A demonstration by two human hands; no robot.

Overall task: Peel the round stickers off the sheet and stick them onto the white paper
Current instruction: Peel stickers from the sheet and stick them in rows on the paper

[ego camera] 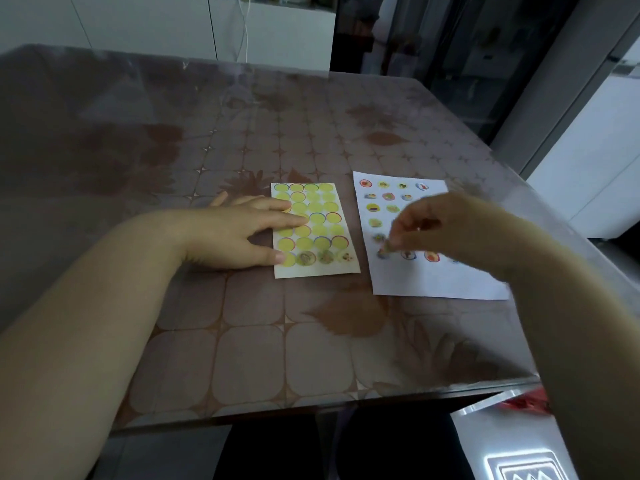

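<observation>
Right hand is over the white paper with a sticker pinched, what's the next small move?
Probably lower the right hand and press its round sticker onto the white paper, in the bottom row's left end; the left hand holds the yellow sticker sheet.

Home dining area: patterned vinyl-covered table, white cabinets, fridge-like appliance beside.

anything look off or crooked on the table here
Nothing damaged or spilled. The white paper lies slightly askew to the sticker sheet, and its stuck stickers sit in uneven rows. The right hand is blurred.
</observation>
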